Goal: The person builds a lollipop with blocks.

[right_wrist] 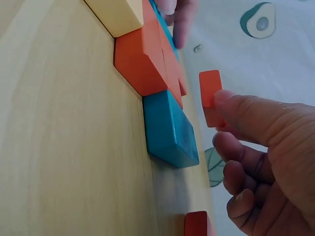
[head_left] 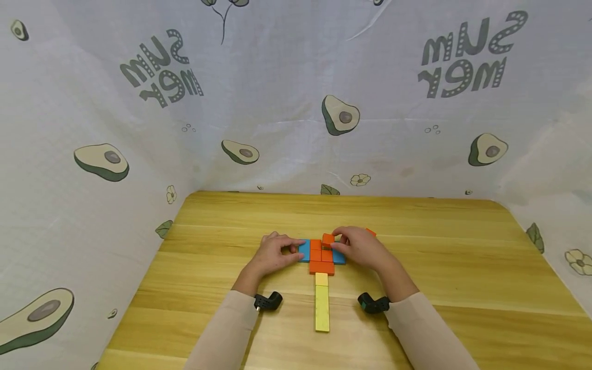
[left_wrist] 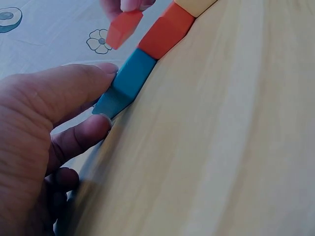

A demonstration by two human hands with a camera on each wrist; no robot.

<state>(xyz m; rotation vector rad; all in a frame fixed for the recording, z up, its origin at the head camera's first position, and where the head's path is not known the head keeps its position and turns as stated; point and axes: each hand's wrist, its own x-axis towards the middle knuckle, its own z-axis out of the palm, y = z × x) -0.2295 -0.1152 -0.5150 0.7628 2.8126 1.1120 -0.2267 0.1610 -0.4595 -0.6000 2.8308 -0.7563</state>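
Note:
My right hand point(head_left: 363, 246) pinches a small orange block point(right_wrist: 210, 88) between thumb and finger, raised over a flat arrangement of blocks. In the head view that orange block overlaps the upper right of several orange blocks point(head_left: 315, 255). Blue blocks flank them: one on the left point(head_left: 303, 251), one on the right point(head_left: 339, 258), partly hidden by my right hand. My left hand point(head_left: 276, 253) has thumb and index finger at the left blue block, gripping its outer part in the left wrist view. A wider orange block point(head_left: 321, 267) lies below the small ones.
A short pale yellow block point(head_left: 321, 279) and a long yellow one point(head_left: 322, 308) run in a line toward me. Another orange block point(head_left: 371, 232) lies behind my right hand. The wooden table point(head_left: 416, 221) meets a patterned cloth point(head_left: 287, 103) at its back edge.

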